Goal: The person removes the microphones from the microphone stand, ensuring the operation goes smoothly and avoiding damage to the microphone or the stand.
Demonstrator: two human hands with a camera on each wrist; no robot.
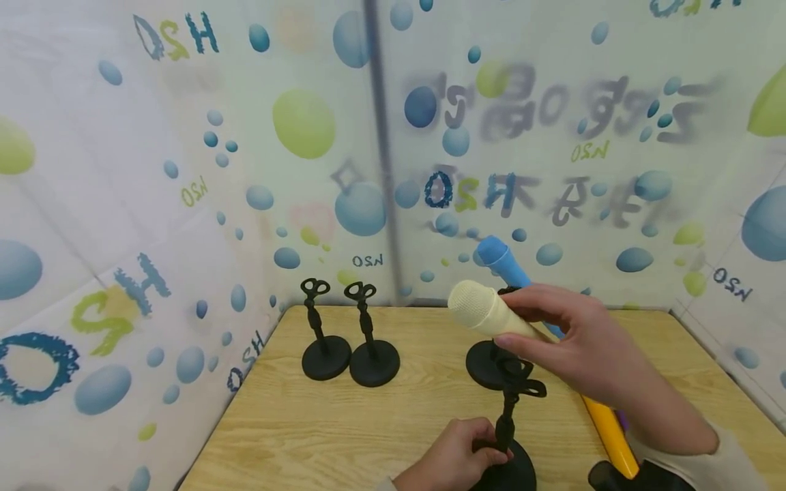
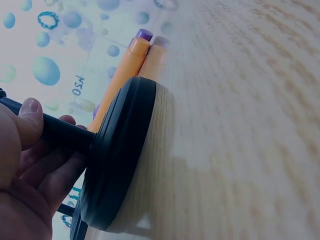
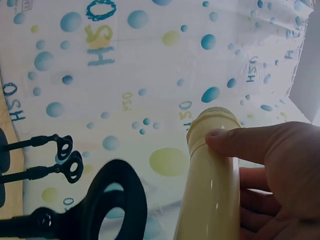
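My right hand [image 1: 580, 334] grips a cream toy microphone [image 1: 485, 310] just below its mesh head, tilted in the air above a black microphone stand. In the right wrist view the thumb lies along the cream microphone [image 3: 210, 185], with the stand's clip [image 3: 117, 200] beside it. My left hand [image 1: 454, 453] holds that near stand [image 1: 506, 419] low on its pole, thumb and fingers around it, as the left wrist view shows above the round base [image 2: 120, 155]. Behind the right hand, a blue microphone [image 1: 505, 260] leans at another black stand [image 1: 485, 365], partly hidden.
Two more black stands [image 1: 325, 356] [image 1: 374, 361] without microphones stand at the back left of the wooden table [image 1: 295, 436]. An orange microphone [image 1: 608, 433] with a purple end lies at the right, beside a black object [image 1: 638, 477]. A bubble-print curtain [image 1: 307, 198] surrounds the table.
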